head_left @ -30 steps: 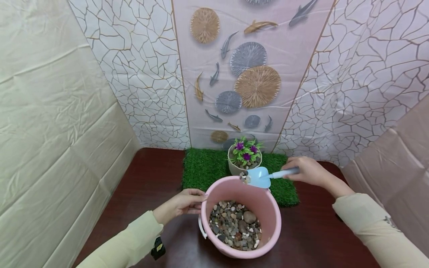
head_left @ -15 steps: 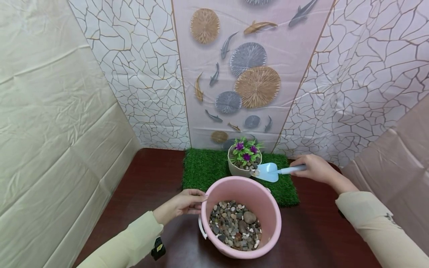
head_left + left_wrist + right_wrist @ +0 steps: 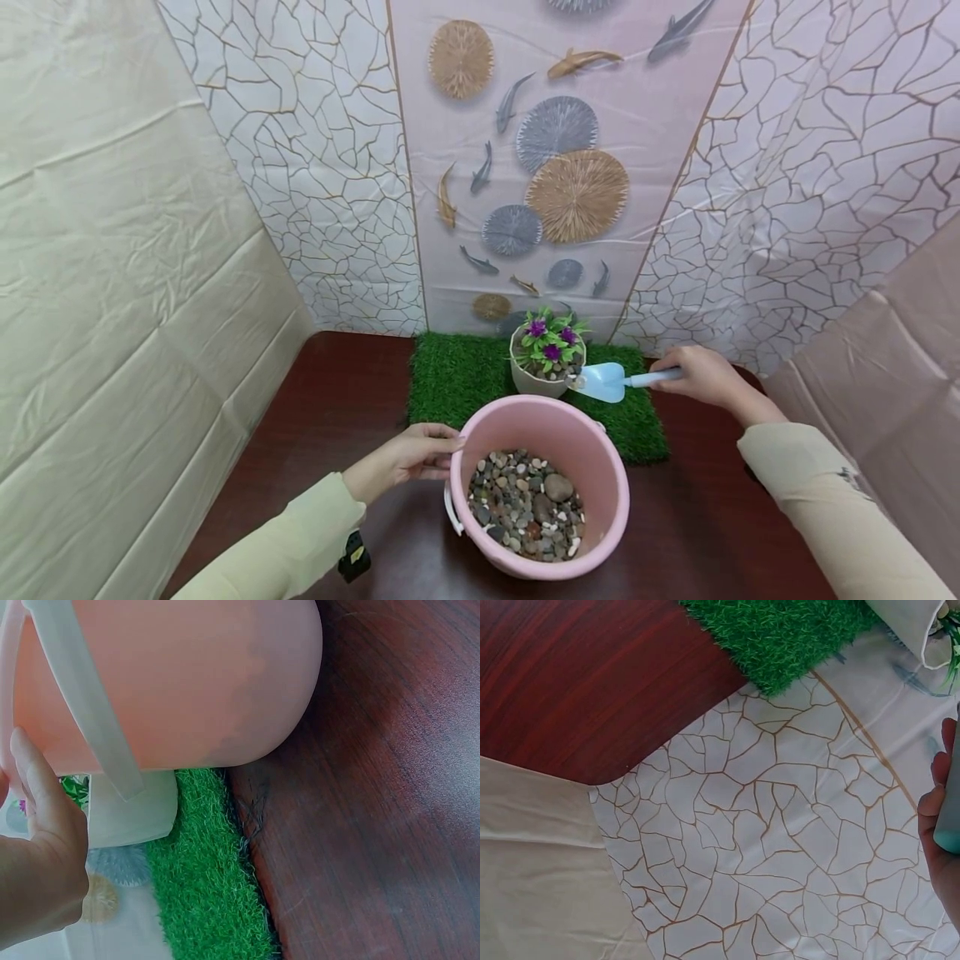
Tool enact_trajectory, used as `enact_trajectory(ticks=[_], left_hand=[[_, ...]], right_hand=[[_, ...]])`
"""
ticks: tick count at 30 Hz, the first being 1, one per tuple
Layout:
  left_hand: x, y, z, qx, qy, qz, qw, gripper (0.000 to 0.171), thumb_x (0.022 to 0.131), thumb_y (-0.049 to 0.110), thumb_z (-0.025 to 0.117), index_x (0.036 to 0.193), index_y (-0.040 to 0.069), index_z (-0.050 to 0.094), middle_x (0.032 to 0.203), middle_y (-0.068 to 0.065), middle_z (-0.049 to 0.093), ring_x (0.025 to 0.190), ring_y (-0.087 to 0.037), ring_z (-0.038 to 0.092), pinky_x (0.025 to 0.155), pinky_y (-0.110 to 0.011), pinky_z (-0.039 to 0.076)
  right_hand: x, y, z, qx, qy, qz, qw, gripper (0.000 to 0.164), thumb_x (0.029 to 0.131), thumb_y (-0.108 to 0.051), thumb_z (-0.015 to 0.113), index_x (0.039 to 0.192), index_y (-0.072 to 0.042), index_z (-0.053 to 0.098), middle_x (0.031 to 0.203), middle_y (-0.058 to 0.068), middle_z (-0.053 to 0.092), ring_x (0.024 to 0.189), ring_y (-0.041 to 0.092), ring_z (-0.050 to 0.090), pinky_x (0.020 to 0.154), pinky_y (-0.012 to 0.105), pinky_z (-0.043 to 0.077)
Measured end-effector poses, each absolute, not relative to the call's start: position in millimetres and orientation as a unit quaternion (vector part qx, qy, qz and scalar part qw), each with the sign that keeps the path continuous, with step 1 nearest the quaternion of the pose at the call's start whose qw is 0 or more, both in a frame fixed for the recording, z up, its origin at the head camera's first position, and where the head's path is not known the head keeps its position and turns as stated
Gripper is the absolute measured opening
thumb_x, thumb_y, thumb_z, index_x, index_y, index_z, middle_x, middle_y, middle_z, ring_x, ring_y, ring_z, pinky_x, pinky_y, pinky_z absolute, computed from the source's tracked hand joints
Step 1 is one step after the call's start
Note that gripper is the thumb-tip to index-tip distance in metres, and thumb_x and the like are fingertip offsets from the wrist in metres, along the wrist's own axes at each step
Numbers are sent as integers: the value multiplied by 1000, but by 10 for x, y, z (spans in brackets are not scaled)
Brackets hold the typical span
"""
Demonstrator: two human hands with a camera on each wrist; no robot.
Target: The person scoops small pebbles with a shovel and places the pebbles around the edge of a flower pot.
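My right hand (image 3: 701, 375) grips the grey handle of a light blue hand trowel (image 3: 602, 382). The trowel's blade tip, with a few pebbles on it, is at the right rim of a white flowerpot (image 3: 536, 385). Purple flowers (image 3: 552, 351) and green leaves rise from the pot, with pebbles around their base. In the right wrist view only part of the hand (image 3: 937, 817) and the handle's end (image 3: 949, 825) show. My left hand (image 3: 411, 454) holds the left rim of a pink bucket (image 3: 617, 517), thumb over the edge. Many mixed pebbles (image 3: 525, 504) cover the bucket's bottom.
A green artificial grass mat (image 3: 457, 375) lies under the pot, partly behind the bucket. Both stand on a dark red wooden table (image 3: 337, 392). The bucket's white handle (image 3: 453, 508) hangs down on its left side. Patterned sheeting (image 3: 337, 167) stands behind the table.
My right hand has moved the trowel from over the bucket's back rim, right and away, to the flowerpot's rim. Fewer pebbles show on the blade. The left hand and bucket have stayed put.
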State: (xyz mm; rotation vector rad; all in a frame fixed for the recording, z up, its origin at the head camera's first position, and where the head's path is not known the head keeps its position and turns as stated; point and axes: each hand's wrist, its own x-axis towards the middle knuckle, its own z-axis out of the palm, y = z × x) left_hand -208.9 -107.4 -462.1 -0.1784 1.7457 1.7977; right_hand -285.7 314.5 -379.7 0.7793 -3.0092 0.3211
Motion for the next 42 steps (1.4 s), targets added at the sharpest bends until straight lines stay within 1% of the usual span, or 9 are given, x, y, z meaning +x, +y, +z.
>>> enact_trajectory(ticks=[5, 9, 12, 17, 20, 26, 32, 35, 42], left_hand=[[-2091, -1079, -4633, -65, 659, 682, 311, 23, 91, 13, 62, 111, 3, 60, 73, 3, 65, 63, -6, 64, 64, -23, 60], [-2091, -1078, -4641, -65, 659, 682, 312, 21, 90, 13, 62, 109, 4, 61, 73, 3, 65, 63, -6, 64, 65, -24, 60], [-2091, -1077, -4636, -66, 659, 681, 312, 21, 90, 13, 62, 109, 4, 61, 73, 2, 65, 63, -6, 64, 65, -24, 60], [-2092, -1077, -4629, -69, 658, 682, 311, 22, 91, 13, 62, 110, 3, 61, 73, 2, 65, 63, -6, 64, 65, -24, 60], [-2092, -1076, -4626, -72, 659, 682, 310, 22, 91, 12, 62, 110, 3, 61, 71, 3, 65, 62, -6, 63, 64, -23, 59], [-2094, -1076, -4628, -71, 657, 684, 308, 20, 90, 12, 62, 108, 4, 61, 71, 3, 65, 62, -6, 64, 63, -23, 59], [-2091, -1083, -4640, -65, 656, 684, 312, 20, 90, 13, 62, 109, 4, 61, 75, 2, 66, 64, -6, 64, 65, -24, 60], [-2093, -1079, -4637, -67, 656, 683, 313, 21, 90, 13, 62, 109, 4, 61, 75, 2, 66, 64, -6, 64, 65, -24, 60], [-2097, -1075, -4614, -72, 658, 682, 313, 21, 90, 14, 63, 108, 5, 61, 73, 2, 65, 63, -6, 64, 63, -22, 59]], right_hand=[[-2906, 3130, -3820, 247, -965, 92, 4, 15, 79, -16, 74, 88, -4, 75, 86, 11, 70, 74, 24, 64, 62, 40, 54], [-2939, 3073, -3804, 237, -968, 86, -2, 17, 79, -16, 74, 89, -2, 74, 88, 14, 71, 76, 28, 65, 63, 42, 55], [-2965, 3029, -3792, 231, -969, 82, -5, 16, 79, -15, 73, 88, -2, 74, 85, 12, 71, 72, 25, 65, 61, 41, 54], [-2998, 2944, -3766, 228, -971, 68, -11, 10, 80, -14, 72, 84, -5, 74, 77, 5, 70, 62, 15, 60, 54, 34, 51], [-3009, 2891, -3755, 227, -972, 57, -16, 9, 80, -15, 72, 81, -6, 74, 74, 4, 69, 59, 13, 58, 51, 33, 50], [-3032, 2821, -3746, 219, -975, 42, -17, 10, 80, -15, 72, 82, -5, 74, 72, 3, 68, 57, 12, 56, 51, 32, 49], [-3062, 2752, -3734, 205, -978, 20, -18, 14, 80, -15, 73, 86, -3, 74, 77, 8, 70, 62, 18, 61, 55, 37, 53], [-3084, 2725, -3722, 199, -980, 10, -20, 14, 80, -15, 73, 86, -2, 74, 79, 10, 70, 65, 20, 62, 56, 39, 54], [-3110, 2686, -3675, 193, -981, -6, -10, 14, 80, -15, 73, 85, -3, 74, 78, 9, 70, 62, 19, 61, 54, 37, 54]])
